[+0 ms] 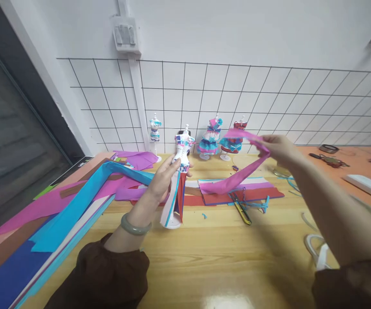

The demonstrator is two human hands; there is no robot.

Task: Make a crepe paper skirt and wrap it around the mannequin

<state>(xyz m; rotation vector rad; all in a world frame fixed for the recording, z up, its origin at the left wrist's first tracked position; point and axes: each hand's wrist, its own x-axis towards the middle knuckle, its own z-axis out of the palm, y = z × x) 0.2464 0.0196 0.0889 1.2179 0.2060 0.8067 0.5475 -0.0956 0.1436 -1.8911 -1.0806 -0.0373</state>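
My left hand (163,178) is closed around the waist of a small white dress form (182,150), tilted slightly above the table. Its bodice has patterned trim, and white and red strips (179,197) hang as a skirt over its round base. Off to the right, my right hand (273,146) pinches a pink crepe paper strip (245,171). The strip loops through the fingers, one part reaching left and the other sloping down to the stacked colored strips (256,195) on the table. A yellow utility knife (241,210) lies just in front of that stack.
Three dressed mini forms (208,141) stand along the tiled wall. Long blue, pink and brown paper sheets (76,210) spread over the left side. Tape rolls (315,249) lie at right, with scissors (328,159) and a white bar (370,189) on the orange surface.
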